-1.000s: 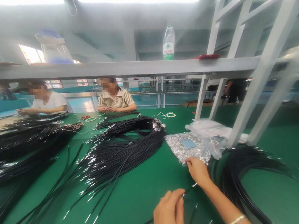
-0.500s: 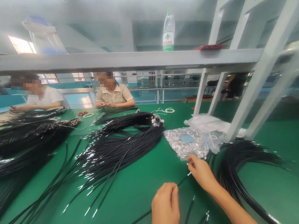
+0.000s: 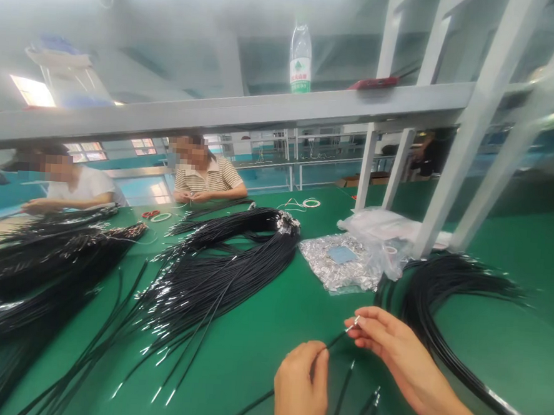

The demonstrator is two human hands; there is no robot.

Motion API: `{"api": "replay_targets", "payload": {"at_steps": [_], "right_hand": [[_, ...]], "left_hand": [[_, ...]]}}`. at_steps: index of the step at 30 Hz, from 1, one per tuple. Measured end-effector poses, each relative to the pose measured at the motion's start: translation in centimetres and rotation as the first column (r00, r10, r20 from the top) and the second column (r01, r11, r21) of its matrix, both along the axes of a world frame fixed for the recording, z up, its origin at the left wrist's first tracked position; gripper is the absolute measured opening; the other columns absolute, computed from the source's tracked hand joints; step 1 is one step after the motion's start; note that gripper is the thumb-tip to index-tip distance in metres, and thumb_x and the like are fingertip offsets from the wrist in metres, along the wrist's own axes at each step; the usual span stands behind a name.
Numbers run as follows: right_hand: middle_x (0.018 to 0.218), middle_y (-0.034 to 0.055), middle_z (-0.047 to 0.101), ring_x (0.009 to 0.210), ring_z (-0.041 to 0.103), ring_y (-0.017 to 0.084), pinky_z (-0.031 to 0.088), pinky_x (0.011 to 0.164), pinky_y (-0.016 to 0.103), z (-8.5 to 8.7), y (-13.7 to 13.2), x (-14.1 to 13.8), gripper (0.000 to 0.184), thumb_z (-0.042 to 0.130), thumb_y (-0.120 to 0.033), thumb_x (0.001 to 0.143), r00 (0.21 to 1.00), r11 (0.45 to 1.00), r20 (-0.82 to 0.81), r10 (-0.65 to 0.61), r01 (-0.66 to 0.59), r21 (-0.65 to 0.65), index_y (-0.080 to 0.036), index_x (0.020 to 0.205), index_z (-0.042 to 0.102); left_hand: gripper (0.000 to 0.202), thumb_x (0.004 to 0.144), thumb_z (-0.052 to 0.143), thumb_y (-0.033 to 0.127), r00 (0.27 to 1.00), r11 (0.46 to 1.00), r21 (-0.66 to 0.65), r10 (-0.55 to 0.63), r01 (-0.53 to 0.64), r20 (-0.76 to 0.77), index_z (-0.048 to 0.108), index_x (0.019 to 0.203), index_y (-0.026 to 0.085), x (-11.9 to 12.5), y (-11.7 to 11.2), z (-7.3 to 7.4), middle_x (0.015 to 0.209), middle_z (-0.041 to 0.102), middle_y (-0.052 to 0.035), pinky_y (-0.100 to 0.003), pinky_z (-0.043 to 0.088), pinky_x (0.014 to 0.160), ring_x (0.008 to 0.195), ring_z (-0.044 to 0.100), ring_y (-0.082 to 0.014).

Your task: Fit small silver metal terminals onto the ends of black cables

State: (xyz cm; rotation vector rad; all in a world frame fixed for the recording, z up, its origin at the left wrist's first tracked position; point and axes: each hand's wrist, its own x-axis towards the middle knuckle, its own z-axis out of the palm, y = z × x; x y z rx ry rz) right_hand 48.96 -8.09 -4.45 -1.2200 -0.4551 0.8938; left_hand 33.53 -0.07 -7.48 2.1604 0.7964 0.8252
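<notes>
My left hand [image 3: 301,384] is closed around a black cable [image 3: 248,408], a short way behind its end. The cable's tip points up and right, toward my right hand [image 3: 393,349]. Between the thumb and fingers of that hand is a small silvery metal tip [image 3: 353,323], in line with the cable end; whether it is fixed on the cable I cannot tell. Beyond my right hand lies a clear plastic bag [image 3: 315,263] full of small silvery metal pieces. Several more black cables with metal ends [image 3: 375,398] lie below my hands.
A large bundle of black cables [image 3: 254,281] covers the middle of the green table [image 3: 229,367], with more cables [image 3: 28,280] at left and a coiled bundle [image 3: 424,304] at right. White frame posts [image 3: 464,137] rise at right. Two people sit across the table.
My right hand has come back from beside the bag and turned, its fingers now at the cable's end. My left hand still grips the cable. The view has shifted slightly.
</notes>
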Motion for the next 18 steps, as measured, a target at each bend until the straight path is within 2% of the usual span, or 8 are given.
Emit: {"api": "replay_targets", "payload": {"at_steps": [7, 12, 16, 18], "right_hand": [[0.089, 0.0080, 0.070, 0.079, 0.062, 0.020, 0.050, 0.072, 0.030, 0.0, 0.1, -0.7, 0.054, 0.081, -0.056, 0.057, 0.999, 1.000, 0.054, 0.003, -0.002, -0.026, -0.016, 0.087, 0.061], [0.084, 0.0079, 0.070, 0.078, 0.064, 0.022, 0.051, 0.070, 0.031, -0.9, 0.6, -1.3, 0.054, 0.081, -0.059, 0.055, 0.994, 0.999, 0.109, 0.021, -0.017, -0.038, -0.016, 0.083, 0.062], [0.086, 0.0059, 0.069, 0.079, 0.063, 0.019, 0.050, 0.072, 0.029, -1.7, 0.8, -2.7, 0.042, 0.079, -0.050, 0.064, 0.987, 0.987, -0.035, 0.159, -0.159, -0.007, -0.017, 0.083, 0.063], [0.084, 0.0053, 0.068, 0.080, 0.062, 0.019, 0.049, 0.072, 0.027, -1.9, 0.9, -3.6, 0.037, 0.078, -0.047, 0.066, 0.977, 0.978, -0.042, 0.209, -0.209, 0.000, -0.017, 0.082, 0.065]], "left_hand": [[0.029, 0.092, 0.041, 0.028, 1.000, 1.000, 0.017, 0.005, -0.005, 0.007, 0.070, 0.090, 0.022, 0.2, 0.1, -0.6, 0.086, 0.072, -0.0043, -0.029, 0.045, 0.071, 0.078, 0.065, -0.0204], [0.029, 0.091, 0.041, 0.024, 0.999, 0.998, 0.049, 0.035, -0.035, 0.000, 0.069, 0.088, 0.021, 0.4, 0.1, -1.0, 0.082, 0.072, -0.0055, -0.030, 0.045, 0.068, 0.075, 0.066, -0.0210], [0.021, 0.085, 0.047, 0.021, 0.998, 0.999, 0.010, 0.052, -0.051, -0.047, 0.065, 0.096, 0.021, 0.2, -0.3, -0.6, 0.078, 0.069, -0.0040, -0.032, 0.046, 0.066, 0.070, 0.063, -0.0208], [0.024, 0.081, 0.050, 0.018, 0.997, 0.998, 0.001, 0.061, -0.061, -0.045, 0.062, 0.102, 0.020, 0.1, -0.5, -0.4, 0.079, 0.067, -0.0038, -0.032, 0.048, 0.068, 0.072, 0.063, -0.0203]]}}
